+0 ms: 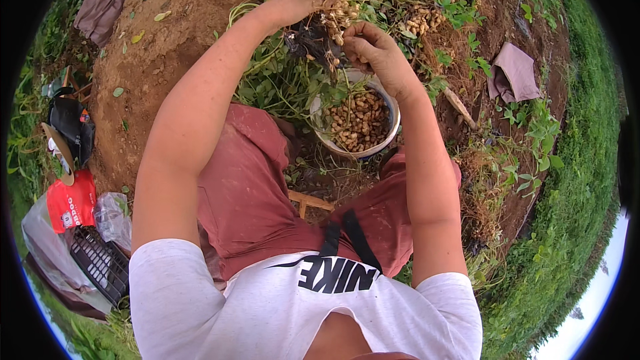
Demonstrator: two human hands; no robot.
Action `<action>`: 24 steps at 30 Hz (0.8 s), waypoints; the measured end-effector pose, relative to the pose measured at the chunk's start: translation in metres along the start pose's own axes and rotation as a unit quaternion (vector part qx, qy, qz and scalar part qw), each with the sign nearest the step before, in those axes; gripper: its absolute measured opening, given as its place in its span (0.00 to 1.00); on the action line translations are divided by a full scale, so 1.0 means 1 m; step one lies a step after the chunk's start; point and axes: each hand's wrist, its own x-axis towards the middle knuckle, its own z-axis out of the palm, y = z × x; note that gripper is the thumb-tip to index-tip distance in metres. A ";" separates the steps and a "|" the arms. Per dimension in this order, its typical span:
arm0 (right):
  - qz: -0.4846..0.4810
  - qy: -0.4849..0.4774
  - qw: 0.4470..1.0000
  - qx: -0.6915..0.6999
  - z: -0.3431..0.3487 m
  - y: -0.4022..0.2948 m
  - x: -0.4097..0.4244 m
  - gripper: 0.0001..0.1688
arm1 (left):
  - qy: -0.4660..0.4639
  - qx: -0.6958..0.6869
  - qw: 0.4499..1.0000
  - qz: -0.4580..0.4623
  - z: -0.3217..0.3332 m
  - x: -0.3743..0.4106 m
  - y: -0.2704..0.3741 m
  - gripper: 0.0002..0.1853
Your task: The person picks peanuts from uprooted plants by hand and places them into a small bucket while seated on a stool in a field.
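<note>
My left hand (295, 4) grips an uprooted bunch of peanut plants at its roots, with pale peanut pods (340, 7) hanging from it. A torn piece of black plastic film (302, 42) hangs below that hand. At the right side of the bunch is my right hand (370, 47), its fingers curled and its thumb and forefinger beside the pods. Whether something lies within those fingers is hidden. Below both hands stands a round white bucket (392, 132), partly filled with loose peanut pods (357, 122). Green peanut leaves (280, 80) overlap its left rim.
More pulled peanut plants with pods (422, 20) lie beyond my hands. A wooden stick (460, 109) and a brown cloth (512, 75) are at right. Bare soil (150, 55), a black plastic basket (100, 262) and a red bag (72, 200) are at left. Wooden slats (310, 200) show between my legs.
</note>
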 end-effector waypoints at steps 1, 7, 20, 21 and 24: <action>0.002 0.047 0.998 0.034 0.000 0.002 -0.001 0.13 | 0.003 -0.006 1.000 -0.013 0.001 -0.001 -0.001 0.22; -0.155 0.151 0.952 -0.217 0.006 0.016 0.014 0.24 | -0.072 0.042 0.992 0.098 0.024 0.027 -0.039 0.23; -0.134 0.245 0.832 -0.479 0.016 0.005 0.016 0.20 | -0.040 0.102 0.984 0.140 0.041 0.015 -0.026 0.19; -0.125 0.247 0.819 -0.502 0.013 0.006 0.017 0.20 | -0.021 0.096 0.986 0.132 0.042 0.013 -0.021 0.18; -0.124 0.236 0.788 -0.555 0.007 0.005 0.017 0.20 | -0.056 0.172 0.976 0.122 0.037 0.008 -0.005 0.17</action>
